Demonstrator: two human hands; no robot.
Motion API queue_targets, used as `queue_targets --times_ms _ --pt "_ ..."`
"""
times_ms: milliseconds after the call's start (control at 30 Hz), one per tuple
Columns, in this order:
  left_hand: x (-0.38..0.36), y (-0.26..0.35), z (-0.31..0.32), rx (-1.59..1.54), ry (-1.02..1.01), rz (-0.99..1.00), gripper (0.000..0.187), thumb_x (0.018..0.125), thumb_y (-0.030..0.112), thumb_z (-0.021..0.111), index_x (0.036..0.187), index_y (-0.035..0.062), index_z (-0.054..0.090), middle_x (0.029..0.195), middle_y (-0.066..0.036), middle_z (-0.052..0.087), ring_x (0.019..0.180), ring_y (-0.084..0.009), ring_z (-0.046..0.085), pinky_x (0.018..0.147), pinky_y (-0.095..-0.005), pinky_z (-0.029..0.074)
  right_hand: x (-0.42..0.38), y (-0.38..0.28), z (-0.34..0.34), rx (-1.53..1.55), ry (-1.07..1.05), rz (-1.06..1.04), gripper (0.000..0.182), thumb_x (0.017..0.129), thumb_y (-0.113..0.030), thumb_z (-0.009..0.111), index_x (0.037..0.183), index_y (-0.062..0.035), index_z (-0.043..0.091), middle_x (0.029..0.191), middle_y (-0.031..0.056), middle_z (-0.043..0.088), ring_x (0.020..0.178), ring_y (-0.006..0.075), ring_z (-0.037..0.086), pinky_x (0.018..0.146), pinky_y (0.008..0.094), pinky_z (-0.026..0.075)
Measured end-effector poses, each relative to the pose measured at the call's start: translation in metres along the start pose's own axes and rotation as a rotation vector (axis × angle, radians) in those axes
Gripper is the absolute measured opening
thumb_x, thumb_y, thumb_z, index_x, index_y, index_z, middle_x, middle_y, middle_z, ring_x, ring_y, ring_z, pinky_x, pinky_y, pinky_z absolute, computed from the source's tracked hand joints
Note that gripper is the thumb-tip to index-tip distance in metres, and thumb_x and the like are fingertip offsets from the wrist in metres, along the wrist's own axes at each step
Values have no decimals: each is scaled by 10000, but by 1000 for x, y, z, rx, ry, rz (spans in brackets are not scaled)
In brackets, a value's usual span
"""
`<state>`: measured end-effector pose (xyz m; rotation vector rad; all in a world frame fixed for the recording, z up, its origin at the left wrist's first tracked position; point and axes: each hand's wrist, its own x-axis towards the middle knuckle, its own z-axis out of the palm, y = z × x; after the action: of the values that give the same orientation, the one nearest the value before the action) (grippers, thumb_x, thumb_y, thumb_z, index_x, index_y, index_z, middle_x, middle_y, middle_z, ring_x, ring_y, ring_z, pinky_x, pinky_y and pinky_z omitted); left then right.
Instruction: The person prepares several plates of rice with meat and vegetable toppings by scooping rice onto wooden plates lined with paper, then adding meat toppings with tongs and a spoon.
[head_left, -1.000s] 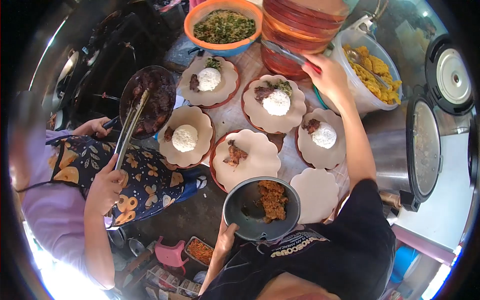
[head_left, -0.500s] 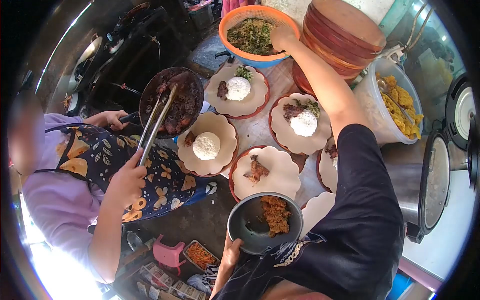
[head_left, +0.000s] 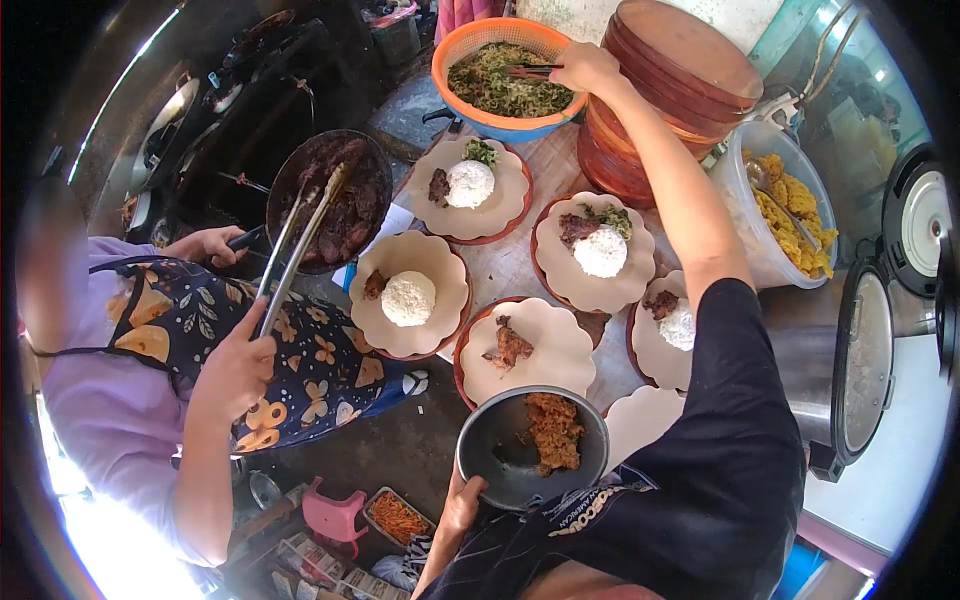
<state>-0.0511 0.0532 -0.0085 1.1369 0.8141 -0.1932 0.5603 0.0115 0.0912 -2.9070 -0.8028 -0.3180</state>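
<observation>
1. Nearest the wearer, the left hand [head_left: 462,500] grips the near rim of a dark metal bowl [head_left: 500,455], fingers curled under its edge; the bowl holds a heap of orange-brown shredded food [head_left: 553,430] toward its right side.
2. Just beyond the bowl, on the table [head_left: 500,262], lies a paper-lined plate [head_left: 545,355] with one piece of dark meat [head_left: 508,345] and no rice. To its right an empty paper liner [head_left: 640,420] shows beside the wearer's black sleeve [head_left: 730,420].
3. To the left, a co-worker in a patterned apron [head_left: 290,350] clenches long metal tongs [head_left: 290,250] in one hand [head_left: 235,365] and grips the handle of a dark pan of meat [head_left: 335,200] with the other hand [head_left: 215,243]; the tong tips reach into the pan.
4. In the middle of the table four more plates carry a rice mound and meat: one at left [head_left: 410,295], one at right partly under the wearer's arm [head_left: 670,325], one farther on at centre [head_left: 597,250] and one at far left [head_left: 468,185]. The last two also bear a pinch of greens.
5. At the far edge the right hand [head_left: 585,70] is closed around a pair of tongs [head_left: 535,72], whose tips lie in the chopped greens of an orange basin [head_left: 505,65].
6. Right of that basin stands a stack of brown plates [head_left: 680,70]; farther right is a clear tub of yellow food [head_left: 790,205] with a spoon in it, then a rice cooker [head_left: 865,360].
</observation>
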Motion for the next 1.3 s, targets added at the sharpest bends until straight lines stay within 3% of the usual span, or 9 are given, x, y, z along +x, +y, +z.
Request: queue_targets --times_ms 133,300,433,567,733,867,1067,1133,1300 --pt "2 -6 -5 -14 -19 -9 618 743 52 448 1346 -20 335 990 -38 493 831 -129 427 732 -231 365 12 -1 42 440 -304 215 378 762 -357 661 749 20 638 520 115 572 441 211 554 500 370 484" --pt "0 0 -7 11 11 2 548 733 37 432 1276 -22 387 1054 -74 525 926 -171 475 820 -265 384 2 3 37 181 -196 122 326 772 -329 668 879 -22 669 807 106 683 686 258 666 700 395 516" --pt "6 -14 -12 -84 0 -15 513 728 28 424 1238 -27 414 1073 -86 534 955 -192 493 858 -280 384 -4 -8 2 -75 -199 -4 288 747 -281 686 957 -83 689 943 109 684 923 255 650 769 400 515" --pt "4 3 -5 1 -17 27 551 729 22 425 1277 -27 383 1066 -80 528 933 -174 482 827 -262 382 5 -17 7 -149 -342 -31 253 703 -166 700 934 -63 696 957 111 681 887 258 661 731 396 528" --pt "5 -5 -11 -51 -26 -10 645 734 27 431 1366 -20 309 1080 -63 508 895 -139 462 765 -229 381 13 -19 33 -207 -254 -76 200 723 -112 660 914 -68 700 941 110 683 878 254 665 717 391 532" --pt "2 11 -3 -34 26 18 531 714 15 429 1243 -31 418 1073 -87 516 943 -193 469 844 -268 375 5 -17 29 -297 -226 -209 190 741 -121 650 914 -54 694 939 125 679 868 275 661 698 409 531" --pt "1 8 -9 2 -10 7 608 716 29 429 1317 -22 354 1084 -80 513 932 -167 465 816 -255 381 -17 -3 16 -88 -84 -150 174 721 -139 636 840 -25 692 819 140 678 811 294 660 689 414 525" --pt "1 4 -10 -30 -43 1 704 705 23 430 1391 -10 275 1111 -67 491 898 -129 448 769 -223 376 -24 -1 7 -94 -110 -131 196 750 -172 632 915 -90 698 843 105 682 835 293 652 715 422 517" --pt "-6 13 -3 15 -18 40 559 730 38 430 1284 -28 390 1021 -68 514 880 -156 456 792 -260 381 -49 5 -12 98 -73 -46 244 772 -230 629 996 -167 702 877 101 685 853 304 647 750 425 511"
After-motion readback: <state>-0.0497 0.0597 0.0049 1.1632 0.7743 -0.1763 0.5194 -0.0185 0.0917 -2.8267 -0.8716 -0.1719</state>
